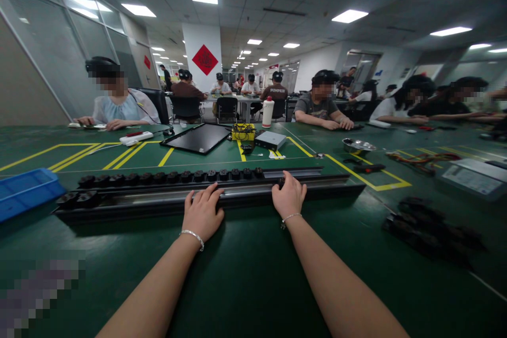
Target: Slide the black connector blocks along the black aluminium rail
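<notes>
Two long black rails (237, 193) lie side by side across the green table in front of me. A row of several round black parts (170, 176) sits in the far rail, and a few more sit at the left end of the near rail. My left hand (203, 212) rests on the near rail, fingers spread flat, holding nothing. My right hand (289, 196) lies over the near rail further right with its fingers curled over the rail's far edge. Both wrists wear thin bracelets.
A blue tray (24, 190) stands at the left. A heap of black parts (428, 227) lies at the right. Beyond the rails are a black flat panel (198, 138), a yellow box (243, 131), a metal bowl (358, 145) and a white bottle (268, 112). Several people sit across the table.
</notes>
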Motion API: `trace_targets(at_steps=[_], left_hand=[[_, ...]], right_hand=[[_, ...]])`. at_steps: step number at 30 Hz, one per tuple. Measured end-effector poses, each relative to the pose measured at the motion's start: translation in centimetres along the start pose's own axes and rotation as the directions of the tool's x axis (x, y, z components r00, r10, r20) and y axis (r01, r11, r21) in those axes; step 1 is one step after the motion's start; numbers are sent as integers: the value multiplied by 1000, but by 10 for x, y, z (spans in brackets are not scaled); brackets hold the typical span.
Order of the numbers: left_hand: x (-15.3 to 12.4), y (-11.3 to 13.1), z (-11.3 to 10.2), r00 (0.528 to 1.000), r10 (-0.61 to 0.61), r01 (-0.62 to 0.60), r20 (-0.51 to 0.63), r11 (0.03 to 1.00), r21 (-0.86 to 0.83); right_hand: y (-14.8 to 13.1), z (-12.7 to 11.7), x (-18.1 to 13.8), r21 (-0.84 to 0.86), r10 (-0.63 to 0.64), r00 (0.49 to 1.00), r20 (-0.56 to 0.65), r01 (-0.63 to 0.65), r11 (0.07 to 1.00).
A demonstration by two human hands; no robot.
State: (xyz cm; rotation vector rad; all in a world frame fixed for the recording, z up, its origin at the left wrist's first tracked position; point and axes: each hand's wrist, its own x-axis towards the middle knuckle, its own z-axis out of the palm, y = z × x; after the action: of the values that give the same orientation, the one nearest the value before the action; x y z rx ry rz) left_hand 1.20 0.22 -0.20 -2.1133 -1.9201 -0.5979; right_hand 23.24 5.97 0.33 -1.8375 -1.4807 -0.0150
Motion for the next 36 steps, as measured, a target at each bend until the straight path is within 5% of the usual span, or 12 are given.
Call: trace_targets(at_steps=[36], left_hand=[[-1, 2, -4, 1000, -10, 9, 20, 1000, 29]], right_hand=[[14, 1, 6, -47, -20, 998, -59, 17, 999]])
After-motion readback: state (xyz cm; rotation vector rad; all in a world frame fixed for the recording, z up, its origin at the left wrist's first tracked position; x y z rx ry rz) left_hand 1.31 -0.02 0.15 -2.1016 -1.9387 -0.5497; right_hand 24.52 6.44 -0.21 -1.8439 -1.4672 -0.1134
